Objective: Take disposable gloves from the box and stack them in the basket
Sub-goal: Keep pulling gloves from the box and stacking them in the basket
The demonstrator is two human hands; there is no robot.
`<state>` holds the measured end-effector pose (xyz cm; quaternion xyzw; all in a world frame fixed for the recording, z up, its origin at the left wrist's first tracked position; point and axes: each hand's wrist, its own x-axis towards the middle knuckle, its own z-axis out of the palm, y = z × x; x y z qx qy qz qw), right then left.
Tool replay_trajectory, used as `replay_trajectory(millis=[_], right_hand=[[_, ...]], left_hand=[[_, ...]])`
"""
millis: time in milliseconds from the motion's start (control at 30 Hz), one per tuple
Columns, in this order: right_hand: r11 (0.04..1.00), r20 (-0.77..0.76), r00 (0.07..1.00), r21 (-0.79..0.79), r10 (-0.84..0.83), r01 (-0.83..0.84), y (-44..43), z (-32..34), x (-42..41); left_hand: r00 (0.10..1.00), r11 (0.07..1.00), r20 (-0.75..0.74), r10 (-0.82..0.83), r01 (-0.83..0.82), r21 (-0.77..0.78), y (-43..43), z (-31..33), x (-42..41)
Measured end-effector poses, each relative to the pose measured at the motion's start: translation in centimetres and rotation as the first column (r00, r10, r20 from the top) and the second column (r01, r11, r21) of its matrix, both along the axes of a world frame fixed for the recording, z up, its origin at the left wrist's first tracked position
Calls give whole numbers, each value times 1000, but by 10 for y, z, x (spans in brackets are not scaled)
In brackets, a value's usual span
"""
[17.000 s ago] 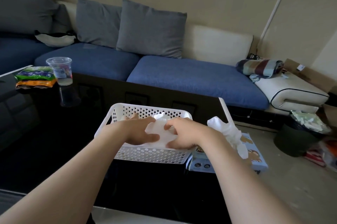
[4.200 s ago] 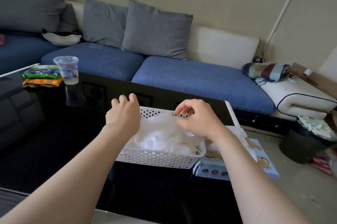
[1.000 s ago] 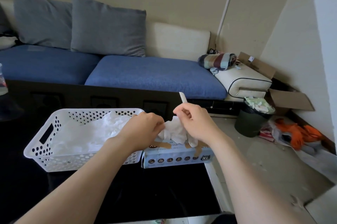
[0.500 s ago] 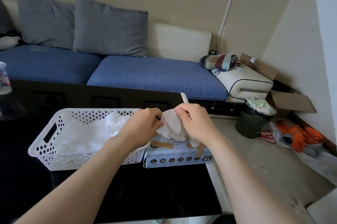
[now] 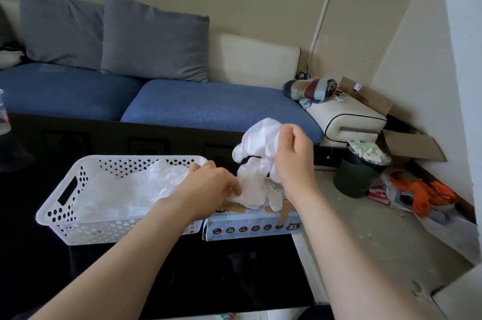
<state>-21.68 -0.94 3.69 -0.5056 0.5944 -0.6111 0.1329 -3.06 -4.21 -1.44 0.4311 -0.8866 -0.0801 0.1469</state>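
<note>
A white perforated basket (image 5: 65, 218) stands on the black table with a pile of white gloves (image 5: 135, 189) inside. To its right lies the blue glove box (image 5: 250, 227), marked XL, with more gloves bulging from its opening. My right hand (image 5: 293, 160) pinches a crumpled white glove (image 5: 257, 141) and holds it up above the box. My left hand (image 5: 208, 186) sits at the box opening, its fingertips gripping the gloves (image 5: 250, 189) that hang down there.
The black glossy table (image 5: 234, 280) ends just right of the box. A blue sofa (image 5: 208, 105) with grey cushions runs behind. On the floor to the right stand a dark bin (image 5: 357, 176), a cardboard box (image 5: 412, 145) and an orange item (image 5: 427, 194).
My right hand has risen from the box opening, pulling a glove up with it. My left hand has dropped lower onto the gloves at the box.
</note>
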Motion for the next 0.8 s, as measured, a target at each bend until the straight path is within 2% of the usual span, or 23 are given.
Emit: replay_trajectory(millis=[67,133,267,333,400,433,500,567,600,633,700,800], right_hand=[[991,40,998,-119,-57,61,1,6,1],[973,38,994,-205,-104,109,2,11,3],[957,35,992,-261,-118,123,6,17,9],[966,48,995,-236,-91,100,8,19,13],[981,79,996,-186,-38,52,9,19,17],[988,103,995,-151,-10,26,9,20,19],[996,181,981,-68,62,-50,10,20,24],[991,258,958,22,123,-133,8,19,29],[985,275,951,59,139,-161,7,18,33],[978,285,946,89,155,-187,6,18,36],[954,301,932,153,204,-258,3,17,39],[888,324,895,243,305,-391,4,18,45]], left_hand=[[996,1000,86,-9,8,5,1,-2,-1],[995,999,96,-11,8,35,3,-3,-3],[997,996,78,-6,-1,90,4,0,-3],[1000,992,5,20,-21,123,4,5,-1],[977,984,-202,67,-32,176,4,13,1],[925,972,-365,108,-22,232,5,19,2],[701,904,-661,269,54,425,10,33,5],[446,761,-765,465,239,603,13,45,9],[368,678,-753,545,335,654,13,49,13],[342,613,-725,597,389,688,12,51,16],[389,538,-668,634,398,743,10,49,22],[404,507,-640,653,395,766,8,45,29]])
